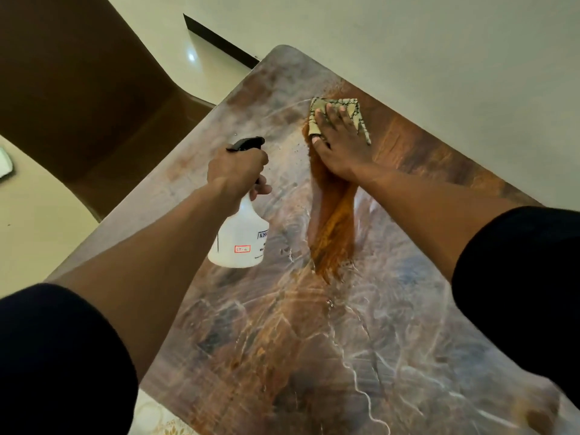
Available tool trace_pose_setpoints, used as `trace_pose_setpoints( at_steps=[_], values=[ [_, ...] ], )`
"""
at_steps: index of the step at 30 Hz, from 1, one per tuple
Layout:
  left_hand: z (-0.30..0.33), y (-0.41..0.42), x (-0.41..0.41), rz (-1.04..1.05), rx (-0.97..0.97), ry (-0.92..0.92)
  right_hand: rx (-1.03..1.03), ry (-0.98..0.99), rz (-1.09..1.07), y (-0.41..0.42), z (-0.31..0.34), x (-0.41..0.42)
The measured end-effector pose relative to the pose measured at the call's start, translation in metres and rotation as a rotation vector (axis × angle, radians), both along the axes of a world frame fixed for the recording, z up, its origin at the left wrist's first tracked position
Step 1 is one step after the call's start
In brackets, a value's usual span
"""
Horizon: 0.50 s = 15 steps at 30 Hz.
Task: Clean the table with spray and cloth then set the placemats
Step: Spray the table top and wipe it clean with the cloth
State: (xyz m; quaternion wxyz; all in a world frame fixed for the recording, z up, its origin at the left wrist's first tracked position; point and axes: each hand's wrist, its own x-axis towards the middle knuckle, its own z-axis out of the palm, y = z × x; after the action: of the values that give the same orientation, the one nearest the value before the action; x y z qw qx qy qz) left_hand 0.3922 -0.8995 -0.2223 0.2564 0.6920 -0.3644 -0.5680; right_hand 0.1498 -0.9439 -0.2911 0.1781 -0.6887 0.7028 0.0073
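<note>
While flattened with fingers spread, right hand (337,142) pressing cloth (351,109) onto far part of wet table (314,340). Left hand (235,171) wrapped round neck of white spray bottle (238,240), held above tabletop left of cloth.

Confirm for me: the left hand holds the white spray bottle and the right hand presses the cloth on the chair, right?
Not quite. In the head view the right hand presses the cloth on the table, not the chair. The left hand does hold the white spray bottle.

White spray bottle (237,238): black print, partly hidden, starts "KISS"; rest unreadable. Small red-bordered sticker (242,249) below: characters too small to read.
</note>
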Motion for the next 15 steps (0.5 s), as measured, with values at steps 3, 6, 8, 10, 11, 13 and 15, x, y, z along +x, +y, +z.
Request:
trace_pose_setpoints(
  at_steps=[3, 6, 8, 10, 11, 13, 15],
  values=[
    [-0.003, -0.015, 0.007, 0.034, -0.015, 0.054, -0.001, 0.003, -0.074, -0.035, -0.003, -0.004],
    [0.000, -0.030, 0.012, 0.033, -0.020, 0.102, -0.001, 0.005, -0.212, -0.062, 0.000, 0.014],
    [0.002, -0.039, 0.014, 0.034, -0.019, 0.114, -0.003, 0.004, -0.280, -0.072, 0.001, 0.029],
    [0.001, -0.046, 0.015, 0.046, -0.017, 0.115, -0.029, 0.021, -0.313, -0.074, 0.000, 0.041],
    [0.000, -0.049, 0.016, 0.055, -0.015, 0.117, -0.047, 0.019, -0.306, -0.076, -0.001, 0.043],
    [-0.004, -0.052, 0.017, 0.068, 0.000, 0.122, -0.061, -0.017, -0.235, -0.080, -0.003, 0.039],
    [-0.009, -0.053, 0.015, 0.075, 0.016, 0.133, -0.054, -0.069, -0.088, -0.082, -0.002, 0.024]
  ],
)
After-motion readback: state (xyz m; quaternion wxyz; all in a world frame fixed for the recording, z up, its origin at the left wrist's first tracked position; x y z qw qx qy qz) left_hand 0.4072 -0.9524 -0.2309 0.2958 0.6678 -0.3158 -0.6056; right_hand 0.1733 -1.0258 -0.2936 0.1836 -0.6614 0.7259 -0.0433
